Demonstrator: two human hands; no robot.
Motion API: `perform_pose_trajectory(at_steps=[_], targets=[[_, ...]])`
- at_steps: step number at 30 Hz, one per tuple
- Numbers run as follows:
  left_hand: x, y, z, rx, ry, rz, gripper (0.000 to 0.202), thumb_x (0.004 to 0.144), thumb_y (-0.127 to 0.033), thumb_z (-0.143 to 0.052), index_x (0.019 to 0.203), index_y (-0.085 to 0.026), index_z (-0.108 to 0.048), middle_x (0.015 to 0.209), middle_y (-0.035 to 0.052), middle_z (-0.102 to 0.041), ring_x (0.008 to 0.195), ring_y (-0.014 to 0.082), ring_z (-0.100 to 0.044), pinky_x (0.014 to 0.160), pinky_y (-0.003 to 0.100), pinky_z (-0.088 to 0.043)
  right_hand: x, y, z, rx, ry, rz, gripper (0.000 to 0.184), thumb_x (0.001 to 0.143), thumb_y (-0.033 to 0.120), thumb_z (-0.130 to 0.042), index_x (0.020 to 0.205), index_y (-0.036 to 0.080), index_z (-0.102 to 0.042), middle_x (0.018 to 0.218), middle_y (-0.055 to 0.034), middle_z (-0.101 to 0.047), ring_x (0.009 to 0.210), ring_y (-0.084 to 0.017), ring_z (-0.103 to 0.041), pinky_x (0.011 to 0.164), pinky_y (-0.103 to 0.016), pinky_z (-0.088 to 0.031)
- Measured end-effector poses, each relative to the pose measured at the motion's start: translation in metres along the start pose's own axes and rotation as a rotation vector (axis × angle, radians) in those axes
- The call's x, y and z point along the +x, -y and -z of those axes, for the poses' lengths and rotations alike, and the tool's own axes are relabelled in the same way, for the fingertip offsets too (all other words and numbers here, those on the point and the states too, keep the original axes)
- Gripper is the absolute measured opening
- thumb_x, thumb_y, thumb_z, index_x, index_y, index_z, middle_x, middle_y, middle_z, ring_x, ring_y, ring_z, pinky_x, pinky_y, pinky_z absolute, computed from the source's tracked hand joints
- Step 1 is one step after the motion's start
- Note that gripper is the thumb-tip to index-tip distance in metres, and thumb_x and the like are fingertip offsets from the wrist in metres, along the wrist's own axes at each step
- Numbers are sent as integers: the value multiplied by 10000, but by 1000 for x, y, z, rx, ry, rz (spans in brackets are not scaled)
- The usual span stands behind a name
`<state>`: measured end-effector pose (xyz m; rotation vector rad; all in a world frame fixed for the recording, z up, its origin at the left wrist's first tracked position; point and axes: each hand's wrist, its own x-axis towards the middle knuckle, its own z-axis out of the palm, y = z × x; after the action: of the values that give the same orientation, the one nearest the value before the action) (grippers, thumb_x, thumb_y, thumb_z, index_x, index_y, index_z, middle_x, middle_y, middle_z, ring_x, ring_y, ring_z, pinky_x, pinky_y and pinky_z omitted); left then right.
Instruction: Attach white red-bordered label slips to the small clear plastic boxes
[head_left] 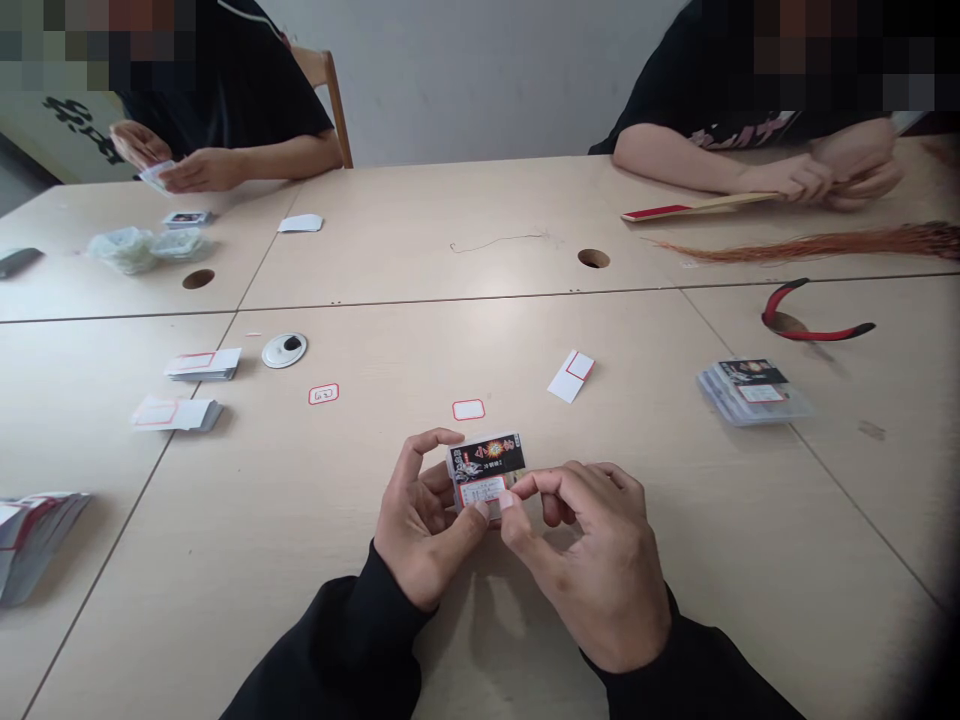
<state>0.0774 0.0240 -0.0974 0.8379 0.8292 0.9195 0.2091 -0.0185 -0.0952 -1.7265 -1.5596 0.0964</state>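
Bright even light, soft shadows, curved edges, dark bottom-right corner.

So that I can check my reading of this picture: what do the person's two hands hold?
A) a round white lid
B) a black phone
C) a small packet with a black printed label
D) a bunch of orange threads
C. The left hand and right hand both grip the small packet, and its black printed label shows above their fingers.

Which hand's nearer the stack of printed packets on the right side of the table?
Right. The right hand is nearer, down and to the left of the stack of printed packets in the head view. The left hand is farther off, on the far side of the held packet.
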Motion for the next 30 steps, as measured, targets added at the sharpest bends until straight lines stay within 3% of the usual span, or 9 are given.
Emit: perform_pose_trajectory(at_steps=[30], targets=[[0, 1, 1, -3, 23, -7, 489, 729, -177, -741, 1092, -212, -415, 905, 46, -716, 738, 121, -669, 672, 201, -516, -1, 0, 0, -24, -8, 19, 102, 788, 240, -586, 696, 196, -579, 570, 62, -451, 542, -109, -479, 803, -374, -353]])
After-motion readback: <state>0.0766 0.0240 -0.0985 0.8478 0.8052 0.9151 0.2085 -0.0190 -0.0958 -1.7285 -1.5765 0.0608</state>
